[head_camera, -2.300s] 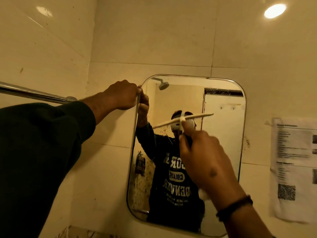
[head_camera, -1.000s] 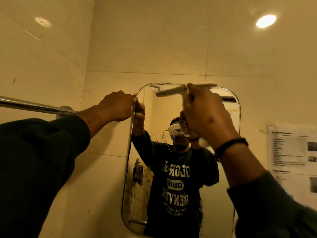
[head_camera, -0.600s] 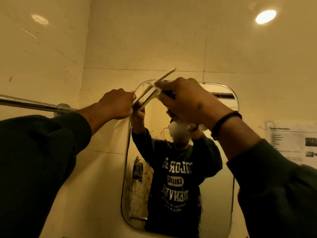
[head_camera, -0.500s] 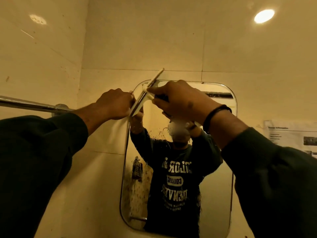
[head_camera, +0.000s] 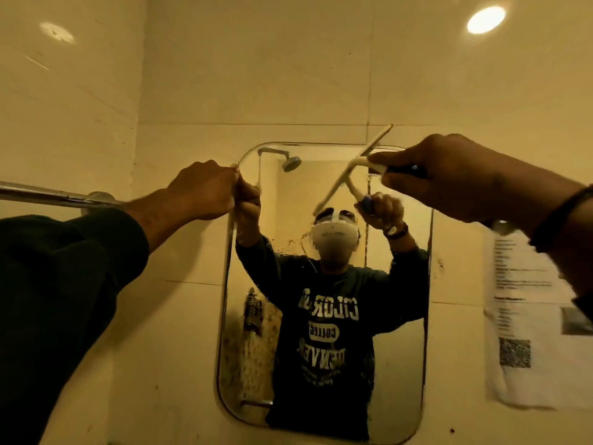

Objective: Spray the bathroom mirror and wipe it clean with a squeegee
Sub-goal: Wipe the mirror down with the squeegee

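Observation:
The rounded wall mirror (head_camera: 272,220) hangs ahead on the tiled wall, with dark specks and droplets across its middle and lower left. My left hand (head_camera: 205,189) is closed on the mirror's upper left edge. My right hand (head_camera: 455,178) grips the blue handle of a white squeegee (head_camera: 356,165). The blade stands tilted, its top end above the mirror's top edge, over the upper right part of the glass. Whether the blade touches the glass I cannot tell.
A chrome rail (head_camera: 54,195) runs along the left wall at hand height. A printed paper notice (head_camera: 532,319) is stuck on the wall right of the mirror. A ceiling light (head_camera: 486,19) glows at the upper right.
My right hand has carried the squeegee from the mirror's top left corner across to the upper right. My left hand has stayed on the mirror's edge.

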### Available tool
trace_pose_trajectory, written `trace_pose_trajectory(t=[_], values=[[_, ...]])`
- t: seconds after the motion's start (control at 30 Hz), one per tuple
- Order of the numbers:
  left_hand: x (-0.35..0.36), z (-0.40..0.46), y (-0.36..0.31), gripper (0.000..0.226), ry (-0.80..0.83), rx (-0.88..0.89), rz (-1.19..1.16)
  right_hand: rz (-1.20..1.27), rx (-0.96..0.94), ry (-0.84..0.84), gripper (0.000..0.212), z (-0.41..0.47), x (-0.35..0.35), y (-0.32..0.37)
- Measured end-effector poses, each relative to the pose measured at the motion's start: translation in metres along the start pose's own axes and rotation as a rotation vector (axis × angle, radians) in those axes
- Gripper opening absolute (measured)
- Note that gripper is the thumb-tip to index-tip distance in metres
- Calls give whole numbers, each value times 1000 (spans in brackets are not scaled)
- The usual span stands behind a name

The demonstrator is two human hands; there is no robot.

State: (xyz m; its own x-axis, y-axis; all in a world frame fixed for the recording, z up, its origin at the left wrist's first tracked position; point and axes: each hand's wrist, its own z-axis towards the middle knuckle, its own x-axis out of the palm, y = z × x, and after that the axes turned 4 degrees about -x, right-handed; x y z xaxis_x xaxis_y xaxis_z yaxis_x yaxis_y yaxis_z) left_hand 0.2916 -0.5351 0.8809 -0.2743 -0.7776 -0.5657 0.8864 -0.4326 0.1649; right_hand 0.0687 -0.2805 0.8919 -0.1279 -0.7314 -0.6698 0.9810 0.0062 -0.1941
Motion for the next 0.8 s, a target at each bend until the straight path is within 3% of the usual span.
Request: trace_pose_trajectory(t=[0.27,0.67,0.8], values=[[9,1,-2,30,-36,-42,-26,24,-51,-87,36,30,34,43],[3,-3,4,44,-12,0,0,73,166,-61,41,-45,21,-6],[7,0,1,35,-16,-20,18,119,182,-224,40,-28,25,6]])
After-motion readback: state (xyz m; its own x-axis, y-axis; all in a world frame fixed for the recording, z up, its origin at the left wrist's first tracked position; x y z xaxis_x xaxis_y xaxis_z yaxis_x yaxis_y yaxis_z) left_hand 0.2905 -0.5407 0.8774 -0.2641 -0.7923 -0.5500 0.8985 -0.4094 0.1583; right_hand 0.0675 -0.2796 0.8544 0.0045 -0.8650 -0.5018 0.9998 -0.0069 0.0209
